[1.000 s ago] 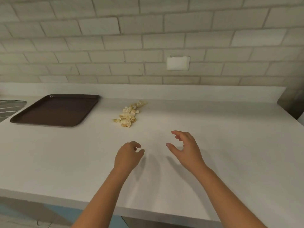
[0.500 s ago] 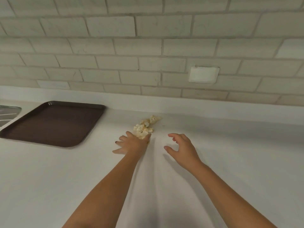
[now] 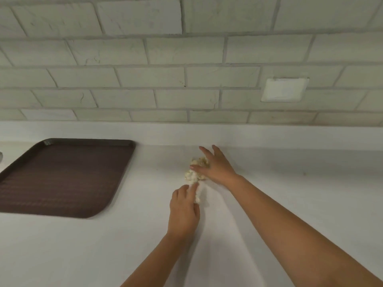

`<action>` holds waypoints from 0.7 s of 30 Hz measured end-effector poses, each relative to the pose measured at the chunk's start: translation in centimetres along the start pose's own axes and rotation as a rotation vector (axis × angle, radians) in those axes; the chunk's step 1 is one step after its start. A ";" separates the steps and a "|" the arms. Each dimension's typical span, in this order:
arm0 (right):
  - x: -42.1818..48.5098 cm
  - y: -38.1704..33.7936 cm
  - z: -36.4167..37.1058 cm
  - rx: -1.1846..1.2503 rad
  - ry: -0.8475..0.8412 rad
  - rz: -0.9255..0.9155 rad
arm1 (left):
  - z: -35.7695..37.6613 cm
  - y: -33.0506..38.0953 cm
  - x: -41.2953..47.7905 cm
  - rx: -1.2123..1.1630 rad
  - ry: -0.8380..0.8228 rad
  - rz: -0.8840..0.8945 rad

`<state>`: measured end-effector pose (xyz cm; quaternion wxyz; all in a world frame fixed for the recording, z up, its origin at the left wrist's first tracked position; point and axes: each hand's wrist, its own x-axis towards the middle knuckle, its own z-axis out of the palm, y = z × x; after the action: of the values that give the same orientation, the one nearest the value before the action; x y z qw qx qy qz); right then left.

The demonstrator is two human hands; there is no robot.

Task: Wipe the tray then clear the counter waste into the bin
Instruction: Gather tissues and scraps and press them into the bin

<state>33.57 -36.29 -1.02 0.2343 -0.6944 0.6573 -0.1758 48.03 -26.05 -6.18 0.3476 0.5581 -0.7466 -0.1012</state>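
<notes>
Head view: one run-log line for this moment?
step: gathering food scraps | left hand: touches near end | right hand: spread over far end | tray: left, apart | bin: unseen

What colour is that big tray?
The tray is dark brown, with faint ridged rows across its inside; the head view shows it best.

The dark brown ribbed plastic tray (image 3: 89,141) lies flat on the white counter (image 3: 290,204) at the left, and its low raised rim is the only ledge on that side. A bare strip of counter runs between its right edge and the small pile of pale crumbly waste (image 3: 191,176). The pile is hemmed in: the right hand (image 3: 215,166) lies spread over its far side and the left hand (image 3: 183,212) touches its near end. The white upstand (image 3: 269,135) and pale brick wall (image 3: 165,79) close off the back. Right of the right forearm the counter lies open.
</notes>
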 end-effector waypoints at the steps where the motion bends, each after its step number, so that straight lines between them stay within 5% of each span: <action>1: 0.6 -0.2 0.5 -0.051 -0.053 0.003 | -0.1 -0.3 -0.2 0.040 -0.017 0.049; 4: 1.5 -0.3 2.3 -0.208 -0.140 0.009 | -0.2 -1.3 -0.8 0.056 -0.058 0.129; 17: -2.2 0.8 5.1 -0.163 0.305 -0.296 | -0.9 -3.8 -0.1 0.101 -0.137 0.196; 21: -4.4 1.4 4.9 -0.224 0.283 -0.243 | -2.7 -4.0 -0.8 0.274 -0.125 0.158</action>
<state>34.78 -31.52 -5.56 0.0381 -0.7587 0.6104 -0.2245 52.88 -26.15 -6.69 0.2282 0.5324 -0.8151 -0.0053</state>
